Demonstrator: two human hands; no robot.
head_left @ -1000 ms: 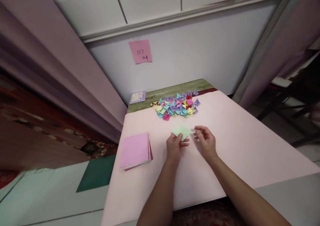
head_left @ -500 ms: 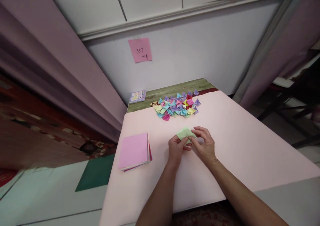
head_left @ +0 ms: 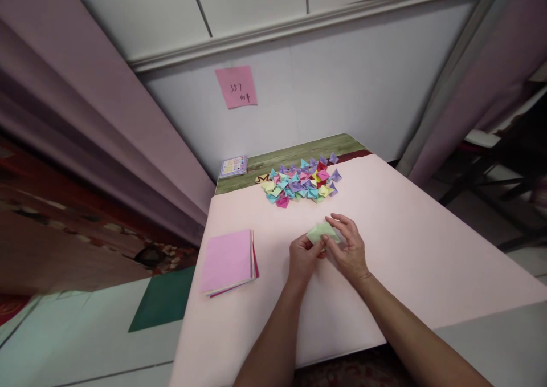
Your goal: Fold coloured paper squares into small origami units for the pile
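A folded piece of light green origami paper [head_left: 321, 232] is held above the table between both hands. My left hand [head_left: 304, 255] grips its left side, the thumb lying on the near edge. With the thumb pressed on the paper's near edge, my right hand [head_left: 351, 247] holds the right side while its index finger sticks out past the far side. The fingers beneath the paper are partly hidden. Beyond the hands lies a heap of small folded paper pieces [head_left: 296, 186] in purple, blue, pink, yellow and green.
A stack of square coloured paper [head_left: 227, 261], pink on top, lies to the left on the pale pink table cover [head_left: 410, 239]. Printed cards [head_left: 233, 166] sit at the far left corner. A handwritten pink note [head_left: 236, 87] is stuck on the wall behind.
The green paper has tilted and shifted slightly right in my hands. My right index finger has lifted away from the paper, and the left hand has turned slightly. The camera view has shifted a little.
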